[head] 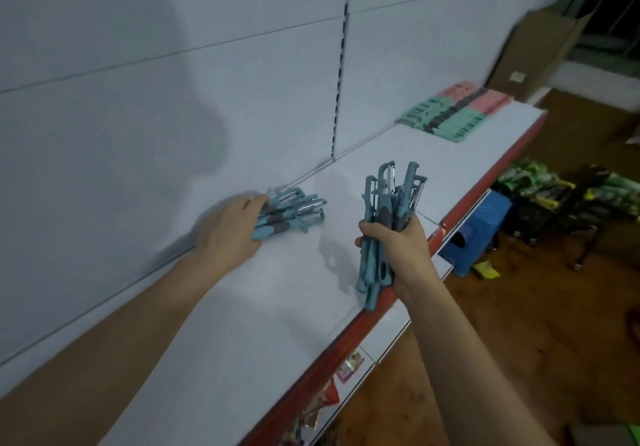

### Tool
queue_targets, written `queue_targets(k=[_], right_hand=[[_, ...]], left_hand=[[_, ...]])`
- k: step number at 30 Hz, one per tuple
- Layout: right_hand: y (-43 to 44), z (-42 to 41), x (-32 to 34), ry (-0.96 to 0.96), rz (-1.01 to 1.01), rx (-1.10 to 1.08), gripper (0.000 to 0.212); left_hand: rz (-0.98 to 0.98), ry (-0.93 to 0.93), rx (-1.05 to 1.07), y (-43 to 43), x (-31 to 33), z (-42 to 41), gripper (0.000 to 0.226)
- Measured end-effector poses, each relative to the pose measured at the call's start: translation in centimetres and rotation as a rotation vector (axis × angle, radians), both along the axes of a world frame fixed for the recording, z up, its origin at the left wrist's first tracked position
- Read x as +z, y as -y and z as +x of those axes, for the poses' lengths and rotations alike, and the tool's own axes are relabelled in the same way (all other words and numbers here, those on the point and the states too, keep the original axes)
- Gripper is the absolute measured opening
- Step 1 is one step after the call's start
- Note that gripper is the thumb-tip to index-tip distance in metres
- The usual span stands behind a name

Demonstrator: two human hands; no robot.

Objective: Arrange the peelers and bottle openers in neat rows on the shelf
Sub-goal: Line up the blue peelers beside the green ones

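Peelers, loose group [291,211]: teal handles with grey grip sections and metal blades. They lie flat on the white shelf [242,324] near its back panel [173,99], heads pointing right, handles roughly side by side but uneven.

Left hand [228,227]: palm down on the shelf, with the fingers laid over the handle ends of the loose group. Whether they curl round the handles or only press on them cannot be told.

Peelers, bundle [388,210]: same teal and grey type, several together. They are held upright above the front part of the shelf, heads up, handle ends hanging below the fist near the red front edge [346,334].

Right hand [401,251]: fingers and thumb wrapped firmly round the middle of the bundle.

Laid-out stock [453,109]: green and pink items in tidy rows at the far right end of the shelf, well apart from both hands; too blurred to identify further.

Slotted upright [341,64]: a dark vertical strip in the back panel.

Blue stool [481,224]: on the brown floor, just beyond the shelf edge.

Cardboard box [540,50]: stands past the shelf's far end.
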State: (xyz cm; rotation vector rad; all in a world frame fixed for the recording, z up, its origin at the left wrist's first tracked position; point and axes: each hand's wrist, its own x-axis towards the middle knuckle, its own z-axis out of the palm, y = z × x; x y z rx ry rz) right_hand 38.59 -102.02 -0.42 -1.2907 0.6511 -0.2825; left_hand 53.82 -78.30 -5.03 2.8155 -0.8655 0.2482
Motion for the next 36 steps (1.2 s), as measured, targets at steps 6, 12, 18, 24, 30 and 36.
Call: queue_targets(k=[6,12,18,24,30,36], right_hand=[[1.1,4.0,-0.2,0.015,0.006,0.078,0.039],[2.7,6.8,-0.7,0.063,0.027,0.166,0.042],[5.5,9.0,-0.3,0.156,0.053,0.258,0.039],[12.6,11.2,0.9,0.24,0.027,0.275,0.037],[20.7,13.9,1.5,0.284,0.009,0.222,0.032],[25.1,15.6,0.1,0.263,-0.133,0.333,0.038]], left_hand=[[-0.152,-0.012,-0.026,2.8,-0.5,0.9,0.067],[-0.161,-0.053,-0.082,3.6,0.2,1.1,0.081],[-0.448,-0.19,-0.126,10.9,2.8,-0.8,0.058],[-1.152,-1.001,-0.062,22.9,4.0,-0.5,0.062],[-1.329,-1.189,-0.181,33.5,4.2,1.5,0.064],[-1.213,-1.302,-0.254,36.7,3.4,3.6,0.065]])
